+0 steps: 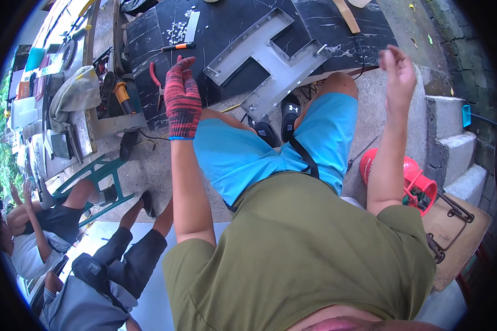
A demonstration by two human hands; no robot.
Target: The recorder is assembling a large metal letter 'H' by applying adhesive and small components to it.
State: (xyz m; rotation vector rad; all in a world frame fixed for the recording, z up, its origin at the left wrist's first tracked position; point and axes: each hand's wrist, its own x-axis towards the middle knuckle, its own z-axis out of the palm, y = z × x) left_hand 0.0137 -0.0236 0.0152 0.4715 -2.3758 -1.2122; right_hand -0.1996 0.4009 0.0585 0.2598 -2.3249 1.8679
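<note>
My left hand (183, 99), in a red and black knit glove, is raised by the table's near edge with its fingers stretched out and nothing visible in them. My bare right hand (400, 74) is held up off the table's right end, its fingers loosely bent, slightly blurred and apparently holding nothing. Between them, a grey metal H-shaped shallow frame (264, 62) with raised edges lies on the black marble-patterned tabletop (226, 30), its near end overhanging my knees. Beside the gloved hand are red-handled pliers (155, 75) and an orange and black pen-like tool (178, 47).
Small white pieces (176, 32) lie scattered by a pale strip (192, 26). A wooden strip (347, 15) rests at the far right. At left, a cluttered bench holds a grey cloth (78, 95) and a yellow-black power tool (122, 97). A red bucket (422, 190) lies right; two people sit left.
</note>
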